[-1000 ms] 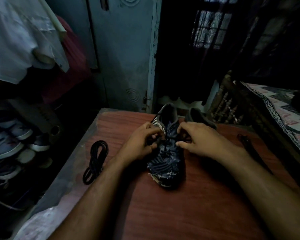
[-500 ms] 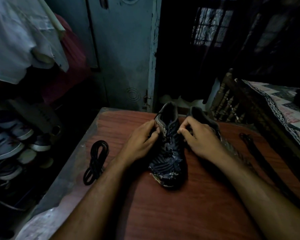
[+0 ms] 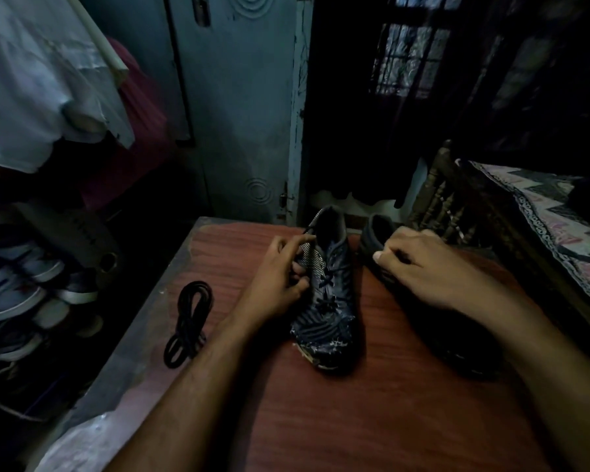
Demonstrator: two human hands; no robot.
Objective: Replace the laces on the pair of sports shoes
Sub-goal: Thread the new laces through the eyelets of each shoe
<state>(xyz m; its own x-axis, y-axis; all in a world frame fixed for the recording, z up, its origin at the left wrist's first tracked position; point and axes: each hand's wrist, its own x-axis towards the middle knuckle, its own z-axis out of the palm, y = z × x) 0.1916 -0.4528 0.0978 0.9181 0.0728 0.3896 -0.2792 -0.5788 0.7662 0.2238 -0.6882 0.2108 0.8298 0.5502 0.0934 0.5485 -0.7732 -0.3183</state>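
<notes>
At mid-frame, left hand [image 3: 278, 279] pinches the dark patterned sports shoe's [image 3: 326, 298] lace end [image 3: 308, 230], fingers curled. Right hand [image 3: 430, 267] lies knuckles-up over the second dark shoe [image 3: 377, 233]; its grip cannot be told.

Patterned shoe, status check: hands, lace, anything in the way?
Left hand pinching lace end at patterned shoe collar. Right hand curled over second shoe; grip unclear. Spare lace bundle on table, clear of work.

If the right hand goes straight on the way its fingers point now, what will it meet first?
The right hand points left, across the second shoe under it. Straight on, it would probably first meet the patterned shoe that the left hand holds. Depth is hard to judge in this dim picture.
</notes>
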